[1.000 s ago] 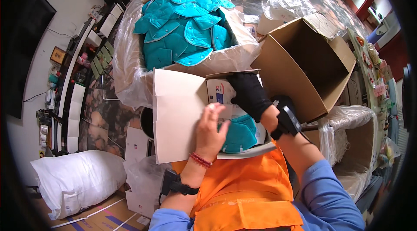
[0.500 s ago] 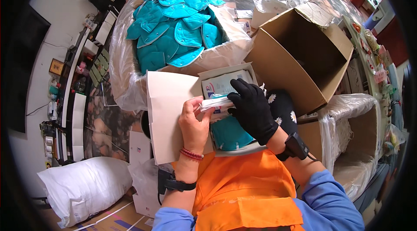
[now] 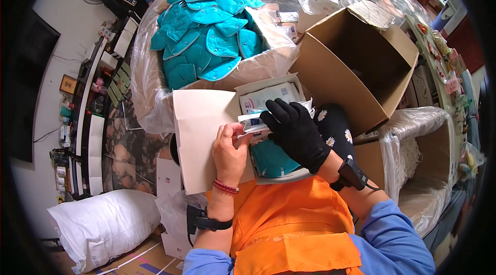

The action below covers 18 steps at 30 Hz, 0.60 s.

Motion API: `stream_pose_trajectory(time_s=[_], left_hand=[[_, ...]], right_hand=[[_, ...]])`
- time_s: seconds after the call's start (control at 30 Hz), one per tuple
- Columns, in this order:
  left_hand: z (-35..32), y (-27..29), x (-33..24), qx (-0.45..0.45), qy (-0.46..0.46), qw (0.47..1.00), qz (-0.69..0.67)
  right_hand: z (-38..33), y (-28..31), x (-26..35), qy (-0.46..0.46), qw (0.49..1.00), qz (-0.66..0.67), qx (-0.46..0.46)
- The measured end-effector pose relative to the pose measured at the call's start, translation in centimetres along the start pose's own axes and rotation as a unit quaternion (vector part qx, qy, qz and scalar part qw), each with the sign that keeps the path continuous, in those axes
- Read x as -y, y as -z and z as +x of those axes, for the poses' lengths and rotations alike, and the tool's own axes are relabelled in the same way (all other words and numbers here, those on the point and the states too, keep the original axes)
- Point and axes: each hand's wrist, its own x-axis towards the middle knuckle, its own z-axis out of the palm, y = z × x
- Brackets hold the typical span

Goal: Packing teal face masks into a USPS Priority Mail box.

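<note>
My left hand (image 3: 230, 155), bare with a red beaded bracelet, pinches the left end of a flat white plastic packet (image 3: 251, 122). From the right, my right hand (image 3: 298, 133) in a black glove grips the same packet, its fingers covering much of it. Both hands are over an open white box (image 3: 305, 174) on my lap, its lid (image 3: 205, 143) folded out to the left. Inside, a teal padded fabric piece (image 3: 274, 159) lies at the near end. White printed packets (image 3: 269, 97) lie at the far end.
Beyond the box stands a plastic-lined carton (image 3: 279, 47) heaped with teal fabric pieces (image 3: 206, 32). An open brown carton (image 3: 336, 68) is at the right, with a plastic-lined carton (image 3: 418, 171) nearer. A stuffed white sack (image 3: 106, 226) lies at lower left.
My gloved right hand has shifted slightly left along the packet, whose right end now shows beyond the fingers. My left hand stays at the packet's left end.
</note>
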Motion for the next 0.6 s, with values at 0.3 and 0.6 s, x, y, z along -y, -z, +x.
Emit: stream_pose_trajectory(time_s=[0.3, 0.6], left_hand=[[0.7, 0.4, -1.0, 0.055, -0.026, 0.997, 0.046], [2.1, 1.4, -5.5, 0.025, -0.099, 0.987, -0.120]], right_hand=[[0.5, 0.7, 0.4, 0.009, 0.997, 0.065, -0.031], [2.1, 4.8, -1.1, -0.021, 0.998, 0.009, 0.055]])
